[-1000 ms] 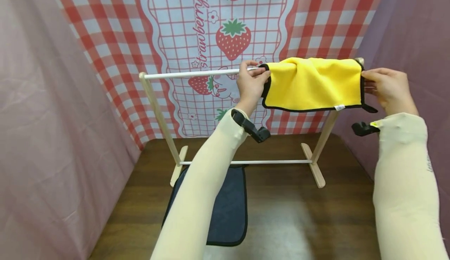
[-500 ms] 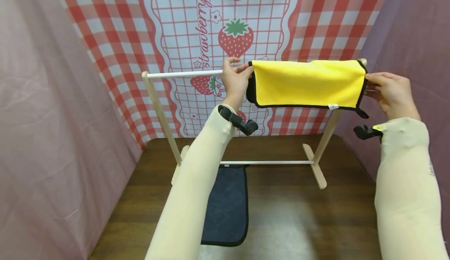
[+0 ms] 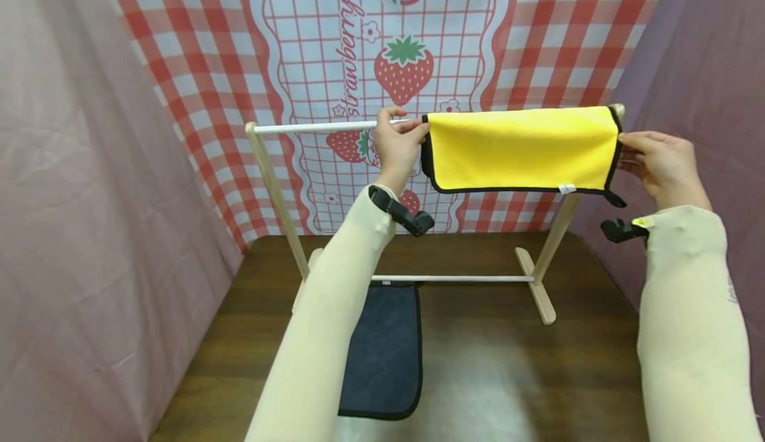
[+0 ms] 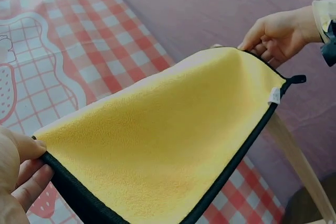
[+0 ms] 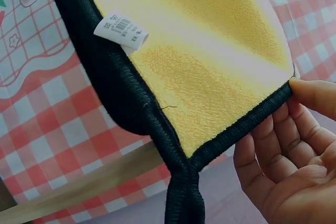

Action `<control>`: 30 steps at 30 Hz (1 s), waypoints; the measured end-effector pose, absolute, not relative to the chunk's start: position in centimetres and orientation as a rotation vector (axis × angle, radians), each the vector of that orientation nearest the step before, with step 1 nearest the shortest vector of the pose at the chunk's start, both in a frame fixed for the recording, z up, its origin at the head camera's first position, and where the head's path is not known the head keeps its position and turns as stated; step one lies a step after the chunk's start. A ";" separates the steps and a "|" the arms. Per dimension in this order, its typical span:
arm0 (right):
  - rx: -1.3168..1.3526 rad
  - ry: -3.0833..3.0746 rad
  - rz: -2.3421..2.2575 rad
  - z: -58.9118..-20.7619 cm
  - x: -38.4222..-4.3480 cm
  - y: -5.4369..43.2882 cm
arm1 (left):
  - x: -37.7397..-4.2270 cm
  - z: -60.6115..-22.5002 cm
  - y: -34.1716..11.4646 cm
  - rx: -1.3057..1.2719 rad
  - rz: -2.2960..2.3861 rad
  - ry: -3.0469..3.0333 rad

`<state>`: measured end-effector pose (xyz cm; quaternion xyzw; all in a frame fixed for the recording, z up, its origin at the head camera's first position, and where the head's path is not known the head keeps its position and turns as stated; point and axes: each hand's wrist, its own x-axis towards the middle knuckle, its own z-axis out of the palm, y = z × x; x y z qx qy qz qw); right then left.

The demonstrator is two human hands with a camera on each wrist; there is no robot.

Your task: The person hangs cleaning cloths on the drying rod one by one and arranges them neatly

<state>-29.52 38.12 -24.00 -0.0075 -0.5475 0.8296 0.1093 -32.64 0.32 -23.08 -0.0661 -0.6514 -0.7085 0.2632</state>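
Observation:
A yellow towel (image 3: 520,153) with black edging hangs folded over the top rail (image 3: 317,127) of a wooden rack, near its right end. My left hand (image 3: 397,150) pinches the towel's left edge between thumb and fingers, close to the rail. On the other side, my right hand (image 3: 666,166) pinches the right edge just below the fold. In the right wrist view, a white label (image 5: 122,32) and a black loop (image 5: 185,198) show at the towel's lower border and corner. The rail under the towel is hidden.
A dark cloth (image 3: 385,349) with black edging lies on the brown table (image 3: 490,362), partly behind my left forearm. The rack's feet (image 3: 534,286) stand toward the table's back. A red-checked strawberry cloth (image 3: 538,30) hangs behind, and pink curtains (image 3: 89,196) flank both sides.
My left hand has moved left with the towel's edge, and the wrinkled towel has become flat and wider. My right hand keeps its hold, with little movement.

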 end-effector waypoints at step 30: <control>-0.001 -1.784 2.323 -25.1 -30.1 37.6 | -32.5 -25.1 0.4 -0.248 -1.910 -1.798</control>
